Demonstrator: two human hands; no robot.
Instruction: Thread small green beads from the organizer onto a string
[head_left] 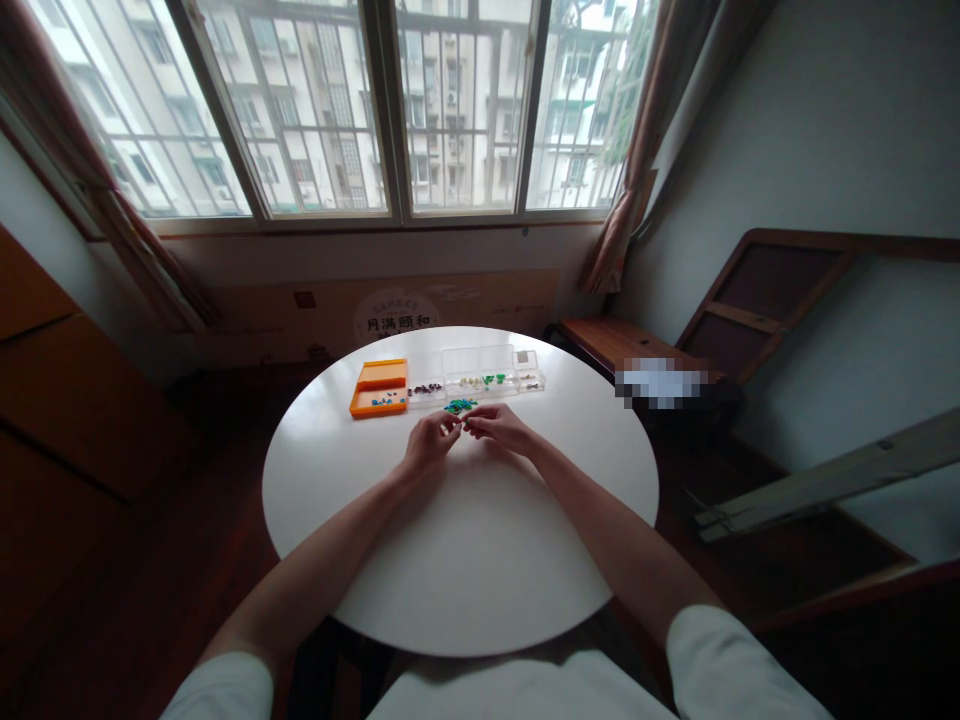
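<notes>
On the round white table (pixel 469 560), the blue-green pile (pixel 460 405) lies just beyond my left grip (pixel 433 437) and right grip (pixel 499 428), though whether either pinches a piece I cannot tell

Wearer: plain, whitish short-sleeved top (pixel 525 690), lower centre of frame. Left sleeve (pixel 225 690) at lower left, right sleeve (pixel 724 655) at lower right. Forearms (pixel 341 540), left hand (pixel 431 438), right hand (pixel 501 427): bare.

A heap of tiny blue and green pieces (pixel 460 406) lies toward the far side of the white table (pixel 465 560), and a dark bit (pixel 464 424), too small to see well, is held just beside it
</notes>
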